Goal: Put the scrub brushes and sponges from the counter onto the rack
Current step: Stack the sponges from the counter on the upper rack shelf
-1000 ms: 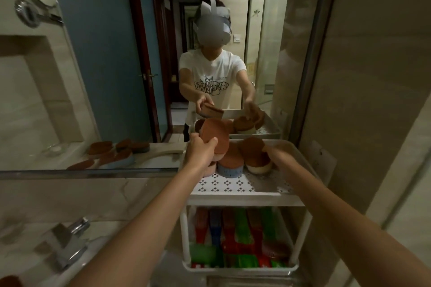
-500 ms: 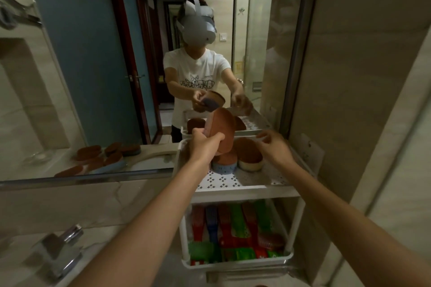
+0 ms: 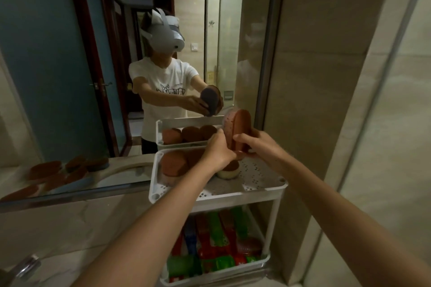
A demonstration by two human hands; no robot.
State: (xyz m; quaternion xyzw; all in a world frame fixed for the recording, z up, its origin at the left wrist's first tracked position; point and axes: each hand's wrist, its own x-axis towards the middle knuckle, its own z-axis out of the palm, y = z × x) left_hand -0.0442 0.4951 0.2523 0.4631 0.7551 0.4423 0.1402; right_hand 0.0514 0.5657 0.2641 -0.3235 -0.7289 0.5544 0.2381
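Note:
A brown oval scrub brush (image 3: pixel 240 130) stands on edge above the top shelf of the white rack (image 3: pixel 256 184). My left hand (image 3: pixel 218 151) grips its left side and my right hand (image 3: pixel 258 144) holds its right side. Other brown brushes (image 3: pixel 173 164) sit on the shelf at the left, and a pale-based one (image 3: pixel 229 171) lies under my hands, partly hidden. Red and green sponges (image 3: pixel 217 240) fill the lower shelf.
A mirror (image 3: pixel 93 77) behind the rack reflects the person, the rack and several brushes on the counter. A tiled wall (image 3: pixel 326 77) stands close on the right. A chrome tap (image 3: pixel 25 265) sits at the lower left on the marble counter.
My right hand has come off the shelf and joined the left on the brush. The brush has moved right and stands more upright. The view shifted, so the rack sits further right.

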